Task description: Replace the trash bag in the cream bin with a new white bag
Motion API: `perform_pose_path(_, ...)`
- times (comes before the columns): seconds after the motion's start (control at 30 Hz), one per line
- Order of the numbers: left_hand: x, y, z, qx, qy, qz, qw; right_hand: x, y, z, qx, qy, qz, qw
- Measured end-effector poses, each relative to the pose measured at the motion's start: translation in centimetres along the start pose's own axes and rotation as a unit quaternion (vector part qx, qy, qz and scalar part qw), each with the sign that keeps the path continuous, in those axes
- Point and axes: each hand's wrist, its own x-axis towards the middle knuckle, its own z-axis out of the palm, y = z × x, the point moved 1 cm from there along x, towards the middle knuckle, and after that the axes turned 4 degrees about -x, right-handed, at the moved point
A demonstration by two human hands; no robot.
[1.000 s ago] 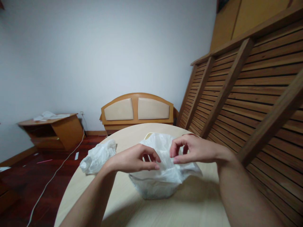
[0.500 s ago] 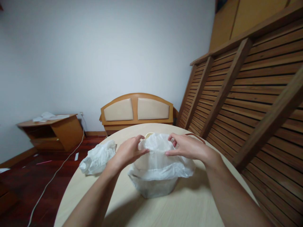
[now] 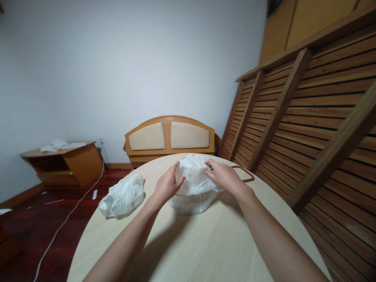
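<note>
A crumpled, translucent white plastic bag (image 3: 192,182) bulges over a rounded shape on the table; what is inside cannot be made out. My left hand (image 3: 168,183) grips its left side, thumb in front and fingertips partly behind the film. On the other side, my right hand (image 3: 225,174) has the upper right edge pinched between thumb and fingers. A thin yellow rim peeks out just behind the bag, mostly hidden. Past my right hand lies a reddish-brown looped strip (image 3: 248,179), partly covered by that hand.
Another crumpled white plastic bag (image 3: 123,196) rests on the left of the round pale table (image 3: 223,239). Beyond the table stands a padded headboard (image 3: 169,135). A slatted wooden panel (image 3: 296,113) leans along the right. A low cabinet (image 3: 79,166) and a white cable (image 3: 70,213) are at left.
Both hands and the bag have moved away from me across the table. The bag's top is more bunched up, and more of the brown loop shows at the right.
</note>
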Motion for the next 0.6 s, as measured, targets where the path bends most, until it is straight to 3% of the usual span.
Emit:
perform_pose_path(0.2,-0.2,-0.1,0.0,0.02,-0.044,-0.027,0.998,0.2,1.3,1.3,0.057,-0.022,-0.028,0.998)
perform_pose_path(0.4,-0.2,-0.6,-0.8,0.08,-0.097,-0.078,0.989,0.0,1.6,0.3,0.077,-0.019,-0.024,0.997)
perform_pose_path(0.6,0.2,-1.0,-2.0,-0.017,-0.014,-0.063,0.998,0.2,1.3,-1.7,0.134,0.079,-0.011,0.988)
